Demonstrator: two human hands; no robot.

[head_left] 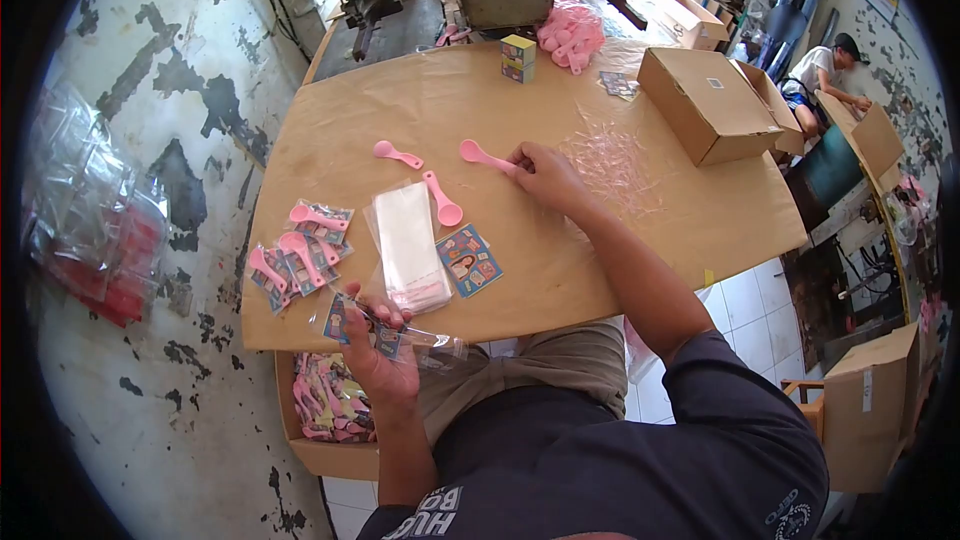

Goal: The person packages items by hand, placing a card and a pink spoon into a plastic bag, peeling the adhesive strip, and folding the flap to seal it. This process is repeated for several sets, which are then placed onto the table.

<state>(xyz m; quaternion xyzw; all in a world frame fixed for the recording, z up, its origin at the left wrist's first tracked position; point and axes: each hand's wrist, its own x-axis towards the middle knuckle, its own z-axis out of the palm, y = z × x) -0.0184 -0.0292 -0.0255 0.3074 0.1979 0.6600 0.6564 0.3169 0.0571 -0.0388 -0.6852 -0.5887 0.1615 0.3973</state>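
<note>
My right hand (550, 178) pinches the handle end of a pink spoon (482, 154) above the table. My left hand (383, 368) grips a clear plastic bag (438, 348) with a printed card (386, 340) inside, over the table's near edge. Two loose pink spoons lie nearby, one at the back (398, 154) and one (446, 202) beside a stack of clear bags (412, 250). A square printed card (470, 260) rests right of that stack. On the left are several packed sets (302, 255), each a pink spoon with a card in a clear bag.
Clear plastic strips (612, 165) are strewn right of my right hand. A closed cardboard box (705, 100), a small yellow box (518, 58) and bagged pink spoons (572, 35) stand farther back. An open carton (335, 455) of packed spoons sits below the table. Another person (815, 75) works at far right.
</note>
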